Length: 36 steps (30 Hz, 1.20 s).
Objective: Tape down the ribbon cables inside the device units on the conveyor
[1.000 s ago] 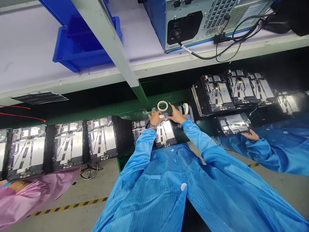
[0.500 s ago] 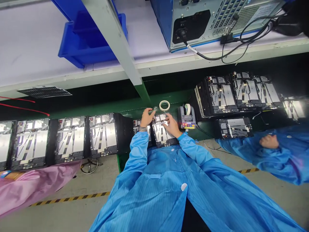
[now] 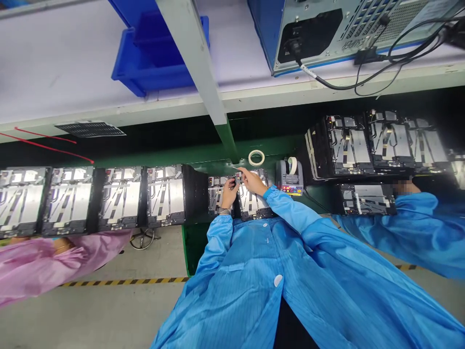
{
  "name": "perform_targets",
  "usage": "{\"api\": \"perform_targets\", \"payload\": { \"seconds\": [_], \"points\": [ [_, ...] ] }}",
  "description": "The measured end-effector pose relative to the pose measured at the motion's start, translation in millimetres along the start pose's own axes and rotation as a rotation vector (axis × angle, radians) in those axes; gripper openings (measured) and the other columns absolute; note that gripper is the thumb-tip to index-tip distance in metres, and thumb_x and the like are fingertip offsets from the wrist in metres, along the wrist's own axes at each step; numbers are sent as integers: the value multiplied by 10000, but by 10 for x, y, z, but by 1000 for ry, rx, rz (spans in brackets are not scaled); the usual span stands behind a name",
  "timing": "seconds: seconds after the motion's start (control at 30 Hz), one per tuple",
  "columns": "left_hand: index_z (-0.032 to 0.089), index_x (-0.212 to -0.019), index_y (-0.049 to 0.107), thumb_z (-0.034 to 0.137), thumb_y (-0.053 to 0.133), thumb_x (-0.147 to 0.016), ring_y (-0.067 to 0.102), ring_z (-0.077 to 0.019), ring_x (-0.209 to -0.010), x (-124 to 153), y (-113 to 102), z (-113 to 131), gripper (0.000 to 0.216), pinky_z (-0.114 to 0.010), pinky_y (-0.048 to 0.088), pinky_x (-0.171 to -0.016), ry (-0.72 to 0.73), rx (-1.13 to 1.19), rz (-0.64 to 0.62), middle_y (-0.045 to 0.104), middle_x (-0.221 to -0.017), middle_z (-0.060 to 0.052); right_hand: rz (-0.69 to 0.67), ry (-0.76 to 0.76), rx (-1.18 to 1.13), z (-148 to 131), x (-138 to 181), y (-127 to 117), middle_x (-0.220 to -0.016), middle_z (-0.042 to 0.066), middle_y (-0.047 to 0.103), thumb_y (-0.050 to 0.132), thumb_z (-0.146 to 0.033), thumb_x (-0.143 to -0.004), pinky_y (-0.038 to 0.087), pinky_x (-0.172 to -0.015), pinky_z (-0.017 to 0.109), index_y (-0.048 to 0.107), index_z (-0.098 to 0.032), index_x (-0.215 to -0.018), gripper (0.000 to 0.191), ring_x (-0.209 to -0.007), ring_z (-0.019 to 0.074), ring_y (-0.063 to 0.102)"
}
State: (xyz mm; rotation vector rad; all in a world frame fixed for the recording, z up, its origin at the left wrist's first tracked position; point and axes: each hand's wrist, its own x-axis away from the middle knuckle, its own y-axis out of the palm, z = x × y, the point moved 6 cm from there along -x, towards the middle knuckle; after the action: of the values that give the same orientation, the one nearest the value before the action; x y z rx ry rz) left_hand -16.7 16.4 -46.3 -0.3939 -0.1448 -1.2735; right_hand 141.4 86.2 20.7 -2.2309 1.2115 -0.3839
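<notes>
Left hand (image 3: 228,192) and right hand (image 3: 252,181) closing right in on a tiny part (image 3: 238,179)
Both pinching it above a panel (image 3: 253,203), tape ring (image 3: 256,157) sitting just past the far edge

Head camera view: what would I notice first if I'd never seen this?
A bright blue coat fills the bottom, with the left hand and right hand meeting above it over shiny metal panels. More panels line the green bench. At the top sit a blue plastic bin and a metal case.
</notes>
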Motion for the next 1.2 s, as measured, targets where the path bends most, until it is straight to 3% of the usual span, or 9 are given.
{"api": "perform_targets", "payload": {
  "seconds": [0.23,0.33,0.5,0.63,0.8,0.93,1.1,1.2],
  "points": [
    [217,-1208,630,480,736,-920,683,-216,-1102,-34,121,-107,404,-407,533,-1023,-15,59,27,702,-1255,-113,60,-53,26,-73,12,-40,-1230,120,637,500,-67,-889,497,-946,383,445,-205,-1570,697,-1088,259,595],
    [215,-1188,624,487,724,-935,683,-225,-1094,-14,132,-96,385,-413,535,-1020,-5,60,41,694,-1259,-124,20,-133,77,-151,-22,-17,-1288,137,628,499,-58,-906,486,-1019,423,454,-209,-1572,684,-1181,283,565],
    [210,-1195,619,480,706,-951,671,-222,-1086,52,133,-49,373,-399,538,-1003,-6,75,36,687,-1266,-129,-96,-163,91,-123,-182,46,-1214,124,680,462,-36,-928,508,-974,406,580,-198,-1461,569,-1120,266,596],
    [214,-1209,628,449,702,-953,662,-211,-1052,84,155,-8,355,-378,536,-968,-8,65,27,689,-1268,-121,-122,-137,109,-59,-246,52,-1153,115,702,475,-53,-944,515,-916,367,573,-181,-1460,540,-1034,242,627],
    [206,-1131,627,329,678,-954,660,-204,-1013,63,180,40,222,-363,525,-953,-34,38,110,696,-1197,-107,-101,-124,157,-50,-213,53,-1252,139,705,453,-61,-950,520,-921,375,532,-180,-1503,571,-1082,258,639],
    [210,-1064,614,293,681,-938,656,-189,-957,19,177,110,165,-350,524,-929,-41,-14,132,692,-1121,-82,-85,-71,173,-30,-166,53,-1196,130,719,473,-63,-929,521,-907,366,512,-179,-1523,607,-1032,255,645],
    [218,-1000,626,349,784,-870,666,-192,-898,-59,117,181,242,-355,542,-887,-79,-29,71,695,-991,-47,-59,-5,118,-11,-135,42,-1102,104,722,482,-54,-892,507,-881,355,508,-167,-1525,643,-954,243,635],
    [211,-998,636,331,814,-832,670,-183,-858,-127,76,204,272,-361,553,-868,-67,-10,34,702,-1021,-53,1,13,27,-32,-134,-9,-1073,90,709,488,-55,-866,494,-904,363,542,-178,-1490,638,-982,243,625]
  ]
}}
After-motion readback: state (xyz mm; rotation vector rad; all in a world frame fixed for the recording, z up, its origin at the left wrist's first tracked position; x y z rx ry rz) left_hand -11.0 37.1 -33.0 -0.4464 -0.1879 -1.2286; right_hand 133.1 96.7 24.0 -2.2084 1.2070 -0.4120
